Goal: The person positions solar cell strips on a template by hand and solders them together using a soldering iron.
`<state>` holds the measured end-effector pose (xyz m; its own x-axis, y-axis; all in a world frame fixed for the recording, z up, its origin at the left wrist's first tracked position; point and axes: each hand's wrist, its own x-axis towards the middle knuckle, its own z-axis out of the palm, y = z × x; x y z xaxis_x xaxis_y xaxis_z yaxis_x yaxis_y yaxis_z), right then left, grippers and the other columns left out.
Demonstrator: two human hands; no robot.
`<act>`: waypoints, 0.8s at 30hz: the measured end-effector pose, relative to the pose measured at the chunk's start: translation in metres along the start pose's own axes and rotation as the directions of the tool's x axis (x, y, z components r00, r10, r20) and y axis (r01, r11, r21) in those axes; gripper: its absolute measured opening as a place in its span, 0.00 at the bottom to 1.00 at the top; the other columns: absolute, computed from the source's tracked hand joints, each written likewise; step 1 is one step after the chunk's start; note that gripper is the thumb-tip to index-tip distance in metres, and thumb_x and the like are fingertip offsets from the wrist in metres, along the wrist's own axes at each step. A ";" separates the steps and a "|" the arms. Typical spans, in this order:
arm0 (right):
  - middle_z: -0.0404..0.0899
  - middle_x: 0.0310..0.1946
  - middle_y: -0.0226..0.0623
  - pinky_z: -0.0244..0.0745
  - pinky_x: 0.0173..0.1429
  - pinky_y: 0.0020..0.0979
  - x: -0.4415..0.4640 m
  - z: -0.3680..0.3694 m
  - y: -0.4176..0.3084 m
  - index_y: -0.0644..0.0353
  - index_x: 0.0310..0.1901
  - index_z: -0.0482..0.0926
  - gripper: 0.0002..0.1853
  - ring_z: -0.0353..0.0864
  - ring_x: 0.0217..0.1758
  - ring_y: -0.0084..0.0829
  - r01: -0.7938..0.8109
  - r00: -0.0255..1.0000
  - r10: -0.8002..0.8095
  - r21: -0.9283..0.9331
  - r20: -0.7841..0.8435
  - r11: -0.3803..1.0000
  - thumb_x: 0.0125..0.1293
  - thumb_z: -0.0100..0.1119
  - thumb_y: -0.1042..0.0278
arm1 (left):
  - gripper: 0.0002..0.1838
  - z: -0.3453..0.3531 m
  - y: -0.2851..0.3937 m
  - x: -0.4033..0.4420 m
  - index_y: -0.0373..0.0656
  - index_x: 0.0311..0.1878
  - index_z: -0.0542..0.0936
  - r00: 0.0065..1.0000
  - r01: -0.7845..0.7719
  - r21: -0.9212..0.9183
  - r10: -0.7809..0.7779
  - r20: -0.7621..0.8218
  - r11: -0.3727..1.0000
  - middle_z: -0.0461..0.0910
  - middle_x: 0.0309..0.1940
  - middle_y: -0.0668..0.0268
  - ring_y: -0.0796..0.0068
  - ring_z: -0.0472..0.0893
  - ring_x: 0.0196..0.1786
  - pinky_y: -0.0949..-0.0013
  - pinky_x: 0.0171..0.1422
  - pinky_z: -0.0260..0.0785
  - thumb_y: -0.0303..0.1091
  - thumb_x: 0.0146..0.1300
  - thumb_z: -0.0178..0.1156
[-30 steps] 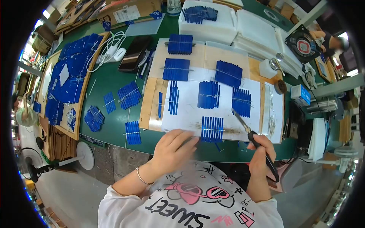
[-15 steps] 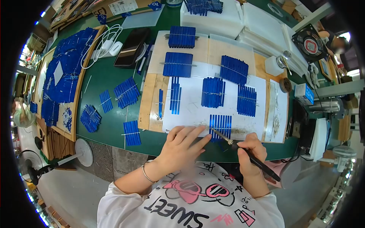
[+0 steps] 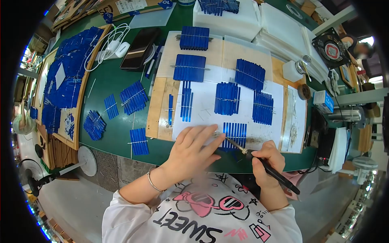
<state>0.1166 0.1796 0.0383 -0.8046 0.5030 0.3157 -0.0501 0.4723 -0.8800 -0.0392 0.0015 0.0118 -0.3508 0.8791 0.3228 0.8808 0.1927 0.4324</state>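
Note:
My right hand is closed around the black handle of a soldering iron. The iron's metal tip reaches the left side of a row of narrow blue strips lying side by side on white paper. Just left of that row, my left hand has its fingers stretched out and apart, fingertips at the paper by the strips' edge. Whether a thin wire lies under those fingertips is too small to tell. Beyond the hands are more wired blue strip bundles, one in the middle and another at right.
A wooden-framed tray heaped with blue strips stands at left. A phone and white cables lie behind. At right are a white bottle, a round brown tin and a small fan. Loose bundles rest on the green tabletop.
My left hand has shifted slightly away from my body, its upper fingers now farther up the paper. My right hand and the soldering iron have barely moved.

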 end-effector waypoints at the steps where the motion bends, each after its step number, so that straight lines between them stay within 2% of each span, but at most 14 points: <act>1: 0.66 0.21 0.30 0.56 0.35 0.29 0.001 0.000 0.000 0.63 0.33 0.77 0.07 0.62 0.29 0.27 0.010 1.000 -0.010 -0.014 0.006 1.000 0.57 0.64 0.70 | 0.34 -0.001 -0.002 0.003 0.53 0.64 0.78 1.000 -0.007 0.021 0.006 0.025 1.000 0.69 0.68 0.61 0.57 0.69 0.64 0.54 0.68 0.60 0.49 0.51 0.72; 7: 0.66 0.20 0.30 0.56 0.34 0.29 0.002 0.001 0.001 0.63 0.32 0.77 0.07 0.61 0.27 0.27 0.051 0.998 -0.050 -0.033 0.026 0.998 0.57 0.64 0.70 | 0.39 -0.001 -0.005 0.014 0.55 0.64 0.77 0.998 0.002 0.047 -0.004 0.056 0.999 0.67 0.70 0.60 0.57 0.67 0.66 0.52 0.72 0.57 0.55 0.46 0.73; 12: 0.66 0.21 0.31 0.55 0.34 0.29 -0.002 -0.004 0.011 0.63 0.32 0.77 0.06 0.61 0.27 0.26 0.117 0.991 -0.116 -0.008 0.063 0.993 0.57 0.62 0.71 | 0.39 0.001 -0.001 0.003 0.52 0.65 0.76 0.997 0.004 0.080 -0.010 0.079 0.997 0.66 0.71 0.60 0.57 0.67 0.65 0.51 0.72 0.56 0.57 0.49 0.71; 14: 0.67 0.24 0.33 0.54 0.33 0.28 -0.012 -0.008 0.024 0.63 0.35 0.75 0.07 0.62 0.28 0.25 0.140 0.967 -0.140 -0.015 -0.211 0.990 0.58 0.60 0.70 | 0.39 0.005 0.004 -0.009 0.51 0.65 0.76 0.997 0.010 0.073 -0.016 0.075 0.997 0.66 0.71 0.60 0.57 0.67 0.65 0.51 0.72 0.57 0.58 0.50 0.70; 15: 0.67 0.25 0.34 0.54 0.33 0.26 -0.010 -0.011 0.020 0.63 0.37 0.74 0.08 0.63 0.30 0.22 0.077 0.967 -0.023 0.203 -0.253 0.976 0.59 0.58 0.69 | 0.39 0.009 0.009 -0.019 0.49 0.66 0.76 0.996 0.007 0.045 -0.011 0.084 0.999 0.66 0.71 0.60 0.57 0.68 0.64 0.51 0.72 0.57 0.59 0.52 0.69; 16: 0.71 0.29 0.37 0.60 0.37 0.23 -0.007 -0.010 0.016 0.63 0.40 0.74 0.09 0.67 0.34 0.23 -0.004 0.951 0.074 0.224 -0.302 0.975 0.61 0.58 0.69 | 0.39 0.011 0.014 -0.027 0.48 0.66 0.76 0.996 0.005 0.017 -0.006 0.092 1.000 0.66 0.71 0.60 0.57 0.68 0.64 0.51 0.72 0.58 0.59 0.53 0.69; 17: 0.73 0.33 0.38 0.64 0.40 0.23 -0.006 -0.010 0.022 0.63 0.43 0.74 0.10 0.70 0.35 0.24 0.032 0.930 0.036 0.179 -0.367 0.983 0.62 0.58 0.70 | 0.33 0.008 0.018 -0.033 0.48 0.62 0.79 0.998 -0.017 0.040 0.014 0.061 0.999 0.72 0.66 0.61 0.60 0.73 0.60 0.55 0.69 0.63 0.53 0.55 0.70; 18: 0.75 0.37 0.40 0.69 0.43 0.23 -0.006 -0.010 0.029 0.63 0.46 0.74 0.11 0.73 0.36 0.25 0.062 0.904 0.000 0.132 -0.427 0.989 0.63 0.59 0.70 | 0.33 0.011 0.017 -0.043 0.48 0.62 0.79 0.998 -0.014 0.040 0.012 0.063 0.999 0.72 0.66 0.61 0.60 0.73 0.60 0.55 0.69 0.63 0.53 0.55 0.70; 19: 0.75 0.37 0.40 0.69 0.43 0.23 -0.005 -0.011 0.032 0.63 0.46 0.74 0.11 0.73 0.36 0.25 0.062 0.904 0.002 0.134 -0.428 0.989 0.63 0.59 0.70 | 0.29 0.016 0.011 -0.054 0.47 0.60 0.80 0.994 -0.111 0.030 0.111 0.008 0.993 0.75 0.63 0.63 0.63 0.75 0.58 0.57 0.68 0.65 0.48 0.56 0.70; 20: 0.76 0.40 0.40 0.72 0.46 0.25 -0.005 -0.011 0.034 0.64 0.50 0.73 0.15 0.76 0.37 0.27 0.086 0.910 -0.048 0.072 -0.413 0.994 0.65 0.60 0.68 | 0.25 0.019 0.005 -0.063 0.47 0.57 0.81 0.977 -0.209 0.026 0.210 -0.047 0.978 0.78 0.60 0.64 0.65 0.77 0.57 0.59 0.66 0.68 0.44 0.58 0.70; 21: 0.77 0.43 0.40 0.75 0.49 0.26 -0.006 -0.012 0.036 0.65 0.54 0.73 0.18 0.79 0.39 0.28 0.107 0.913 -0.095 0.010 -0.396 0.994 0.67 0.61 0.66 | 0.19 0.015 0.005 -0.066 0.46 0.54 0.82 0.972 -0.231 0.010 0.231 -0.031 0.973 0.81 0.56 0.66 0.69 0.80 0.54 0.62 0.65 0.71 0.37 0.58 0.69; 22: 0.77 0.43 0.40 0.75 0.49 0.26 -0.011 -0.015 0.040 0.65 0.54 0.73 0.18 0.79 0.39 0.28 0.105 0.909 -0.091 0.012 -0.407 0.994 0.67 0.61 0.66 | 0.19 0.014 0.007 -0.065 0.46 0.54 0.82 0.970 -0.240 0.011 0.240 -0.023 0.971 0.81 0.56 0.66 0.69 0.80 0.54 0.62 0.65 0.71 0.37 0.58 0.69; 24: 0.77 0.44 0.39 0.77 0.49 0.29 -0.022 -0.020 0.050 0.67 0.59 0.71 0.21 0.81 0.40 0.28 0.066 0.959 -0.154 -0.341 -0.239 0.938 0.71 0.60 0.62 | 0.20 0.012 0.012 -0.059 0.45 0.55 0.82 0.966 -0.236 0.025 0.232 0.110 0.971 0.80 0.58 0.65 0.67 0.79 0.57 0.61 0.66 0.69 0.37 0.59 0.69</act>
<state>0.1437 0.2068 -0.0051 -0.6225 0.5823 0.5228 0.1016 0.7225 -0.6838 -0.0039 -0.0429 -0.0127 -0.0996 0.9422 0.3198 0.9465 -0.0094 0.3225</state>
